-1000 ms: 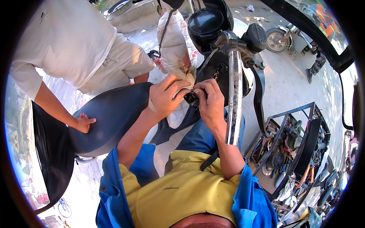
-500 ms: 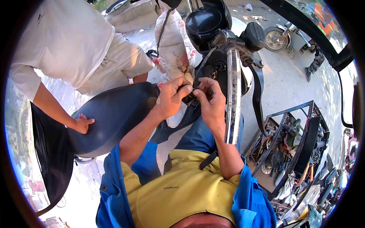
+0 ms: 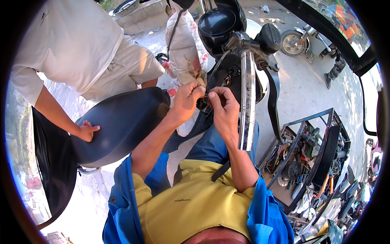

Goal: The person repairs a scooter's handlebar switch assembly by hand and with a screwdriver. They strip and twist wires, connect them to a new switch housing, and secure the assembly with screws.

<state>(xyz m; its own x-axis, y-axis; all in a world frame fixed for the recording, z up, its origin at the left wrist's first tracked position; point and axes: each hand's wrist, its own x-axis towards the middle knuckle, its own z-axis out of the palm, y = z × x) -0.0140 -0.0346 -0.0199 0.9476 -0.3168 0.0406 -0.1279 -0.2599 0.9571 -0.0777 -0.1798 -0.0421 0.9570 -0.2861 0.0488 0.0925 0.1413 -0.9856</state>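
Note:
My left hand [image 3: 185, 99] and my right hand [image 3: 223, 106] meet above the dark frame of a scooter, both with fingers pinched on a small thin item [image 3: 206, 95], apparently a wire, mostly hidden by fingertips. The black seat [image 3: 120, 124] lies to their left. Just beyond them hangs a padded white quilted cover [image 3: 180, 49] with red patches. The chrome handlebar grip [image 3: 247, 101] rises beside my right hand, below a black round mirror or housing [image 3: 217, 28]. Loose cables show around the dark front panel [image 3: 231, 71].
A person in white [image 3: 73, 49] stands at the left, one hand [image 3: 87, 131] resting on the seat. A metal rack of tools and parts [image 3: 308, 158] sits at the lower right. A parked two-wheeler [image 3: 296, 42] and another person's leg [image 3: 336, 69] appear at the upper right.
My left fingers have curled closer round the small item, and my right hand has shifted slightly down with its thumb more upright. The other person's hand stays on the seat.

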